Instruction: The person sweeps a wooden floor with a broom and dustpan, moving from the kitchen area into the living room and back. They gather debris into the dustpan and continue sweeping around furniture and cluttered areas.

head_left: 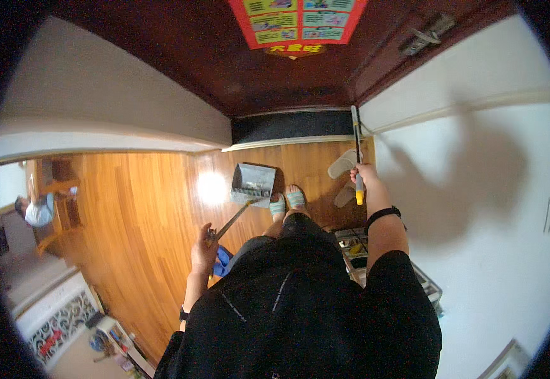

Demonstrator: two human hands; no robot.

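My left hand is closed around the handle of a long-handled grey dustpan. The pan rests on the wooden floor, left of my feet, with some debris in it. On the right, my right hand grips a broom by its slim grey handle, which has a yellow end. Its pale far end reaches to the corner between the dark threshold and the white wall; I cannot make out bristles. Under that hand lie beige slippers. My feet wear pale green slippers.
Ahead stands a dark red door with a metal handle and a red poster. A shoe rack stands by my right side. Something blue lies near my left wrist. Far left, a person is by wooden furniture.
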